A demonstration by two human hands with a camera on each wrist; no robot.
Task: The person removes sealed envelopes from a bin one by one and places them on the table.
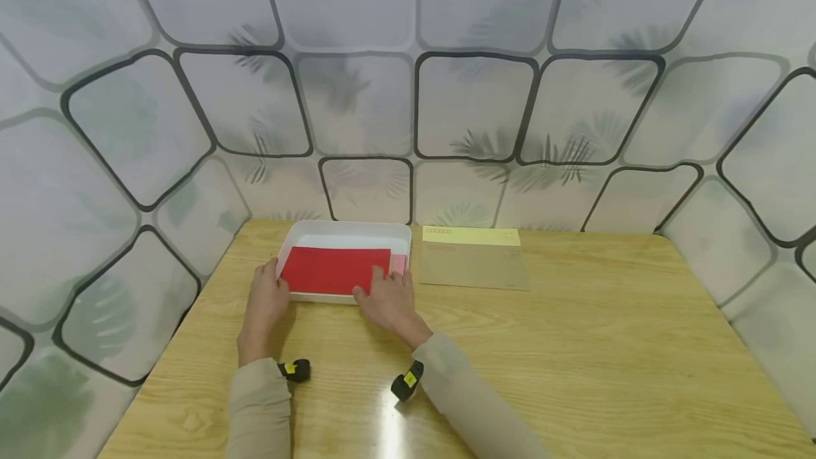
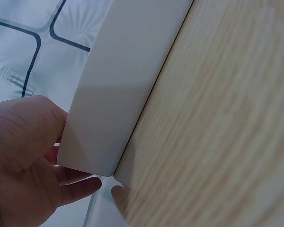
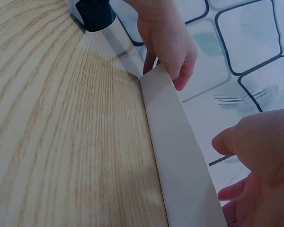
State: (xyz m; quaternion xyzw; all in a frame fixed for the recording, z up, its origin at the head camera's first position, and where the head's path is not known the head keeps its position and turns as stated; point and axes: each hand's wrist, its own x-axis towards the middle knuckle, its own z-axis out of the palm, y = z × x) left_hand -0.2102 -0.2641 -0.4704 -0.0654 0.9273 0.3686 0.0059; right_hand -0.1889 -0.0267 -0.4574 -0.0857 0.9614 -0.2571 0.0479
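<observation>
White tray: the white tray (image 1: 349, 238) sits on the left part of the desk (image 1: 612, 353), toward the back edge, long side facing the person; both wrist views show its outer front wall meeting the wood grain.
Red sheet: the red sheet (image 1: 331, 269) lies inside the tray, taking up most of its length and leaving a white band bare along the back.
Pink piece: a narrow bit of the pink piece (image 1: 399, 261) shows past the red sheet's right end, also inside the tray; its full extent is hidden.
Left hand: the left hand (image 1: 265, 299) is at the tray's front-left corner, fingers grasping the rim, bent round the end wall.
Right hand: the right hand (image 1: 390, 302) reaches over the front-right corner, thumb and forefinger at the red sheet's right end, other fingers by the pink piece and right rim; cannot tell whether they pinch anything.
Envelopes: a brown envelope (image 1: 473, 268) lies flat just right of the tray; a yellow envelope (image 1: 472, 235) shows as a strip along its back edge, printed boxes on both.
Wrists: beige sleeves (image 1: 258, 406), each wrist with a black camera (image 1: 299, 370) bearing a yellow mark.
Backdrop: pale wall covering (image 1: 474, 105), dark rounded outlines, grey leaf prints.
</observation>
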